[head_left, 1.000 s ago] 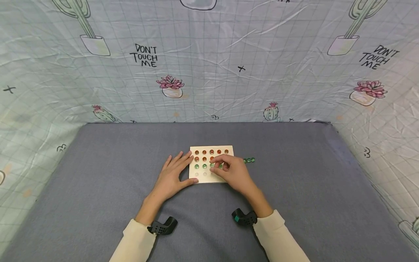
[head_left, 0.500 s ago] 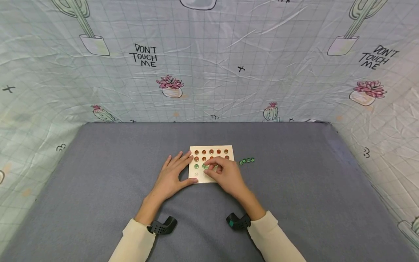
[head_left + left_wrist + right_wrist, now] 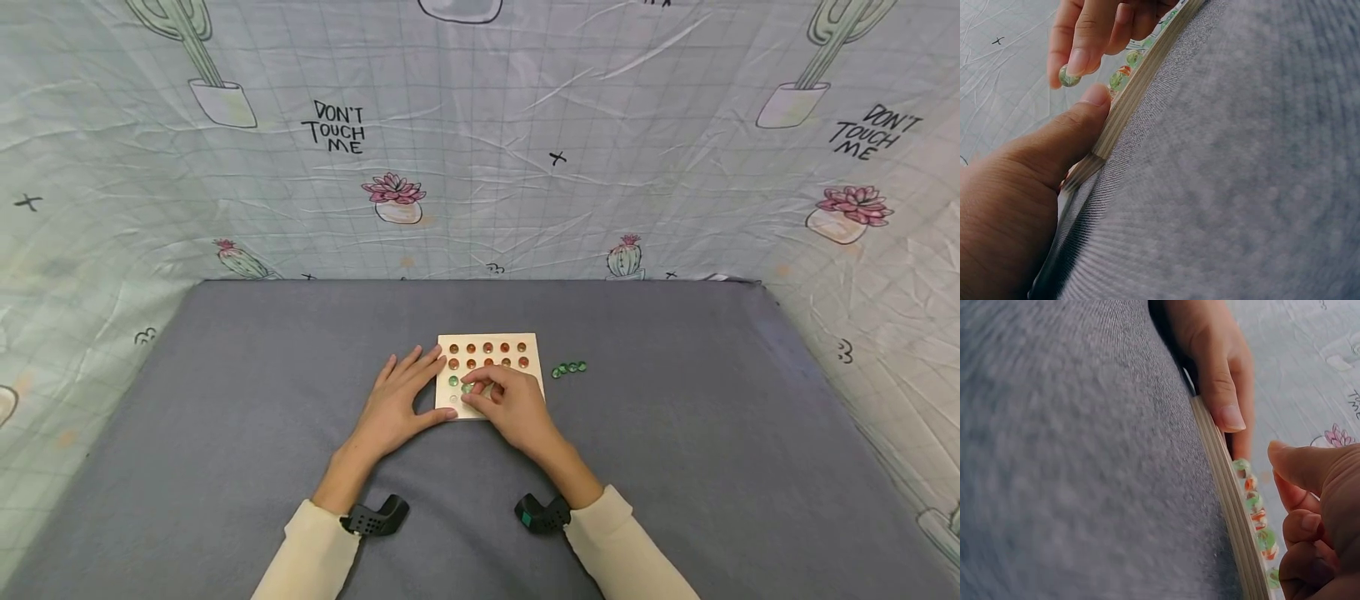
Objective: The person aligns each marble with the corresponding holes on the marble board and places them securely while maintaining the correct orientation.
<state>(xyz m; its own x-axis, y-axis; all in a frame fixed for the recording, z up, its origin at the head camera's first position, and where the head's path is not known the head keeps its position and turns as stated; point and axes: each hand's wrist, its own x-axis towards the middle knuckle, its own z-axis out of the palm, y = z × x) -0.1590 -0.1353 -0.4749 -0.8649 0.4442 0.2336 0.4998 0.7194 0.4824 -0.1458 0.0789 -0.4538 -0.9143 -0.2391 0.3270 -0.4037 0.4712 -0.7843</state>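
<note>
Two hands are working on a small wooden board (image 3: pixel 491 342) that is lying on the grey bench (image 3: pixel 225 433), about in the middle between the left and right edges. Nearest to the person, cream sleeves and black wrist cameras are showing above the bench's near edge.

A bit farther in, the left hand (image 3: pixel 395 408) is lying flat with straight fingers. Its thumb is pressing against the board's near left corner, and its fingertips are touching the board's left edge. It is not gripping anything.

Beside it, the right hand (image 3: pixel 512 406) is hanging over the near part of the board. Its fingers are curling, and its fingertips are pinching one green glass bead (image 3: pixel 1067 77) just above the board's near left part.

On the board, orange beads (image 3: pixel 488 347) are sitting in rows along the far edge. Green beads (image 3: pixel 453 381) are sitting in the row nearer to the person.

Farther right, a few more green beads (image 3: pixel 568 368) are lying in a short line on the bench, just beside the board's right edge.

Past the bench's far edge, a cloth with cactus pictures (image 3: pixel 480 167) is hanging.
</note>
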